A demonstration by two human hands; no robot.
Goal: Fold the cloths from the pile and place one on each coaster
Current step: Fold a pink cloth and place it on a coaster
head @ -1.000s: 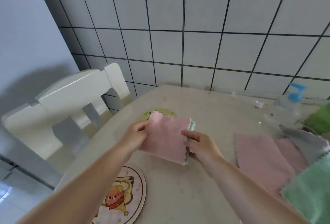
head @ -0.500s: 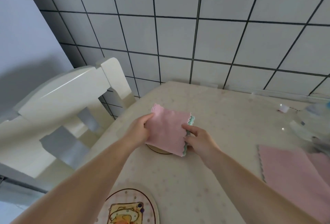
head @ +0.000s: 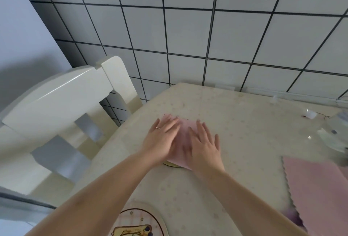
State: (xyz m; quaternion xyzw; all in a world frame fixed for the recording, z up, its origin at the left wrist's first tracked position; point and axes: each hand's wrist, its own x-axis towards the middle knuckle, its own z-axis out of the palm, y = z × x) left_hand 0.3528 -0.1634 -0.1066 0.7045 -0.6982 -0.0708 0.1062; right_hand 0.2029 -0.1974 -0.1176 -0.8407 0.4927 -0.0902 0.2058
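Both hands lie flat on the folded pink cloth (head: 183, 142), fingers straight and spread, pressing it down rather than gripping it. The left hand (head: 162, 137), a ring on one finger, covers the cloth's left half; the right hand (head: 204, 146) covers its right half, and the two hands nearly touch over the middle. The cloth sits on a coaster (head: 172, 164), of which only a thin yellowish rim shows at the near edge under the left wrist. Nearer, at the bottom of the view, lies a second coaster (head: 143, 222) with a cartoon print, bare of any cloth. On the right of the table (head: 244, 122) a pink cloth (head: 318, 186) with a scalloped edge lies spread open. A white chair (head: 56, 111) stands left of the table, against the tiled wall (head: 188, 28).
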